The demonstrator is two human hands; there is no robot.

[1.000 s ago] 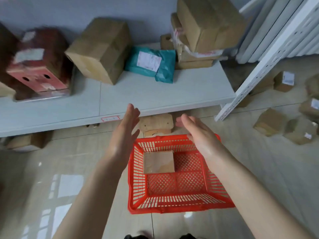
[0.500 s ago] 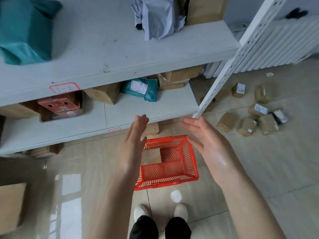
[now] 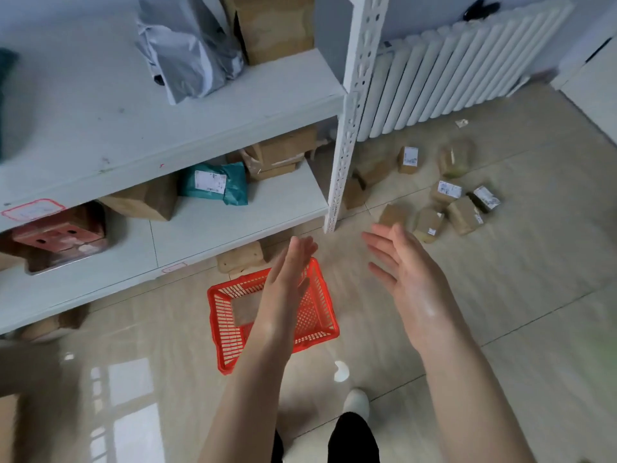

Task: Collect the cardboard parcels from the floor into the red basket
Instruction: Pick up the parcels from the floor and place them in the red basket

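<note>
One red basket (image 3: 221, 324), two hands (image 3: 283, 289) (image 3: 409, 282)

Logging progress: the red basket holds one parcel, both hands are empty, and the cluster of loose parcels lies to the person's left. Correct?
No: the head view shows the cluster of loose parcels on the person's right, by the radiator. The red basket does hold one parcel, and left hand and right hand are empty.
</note>
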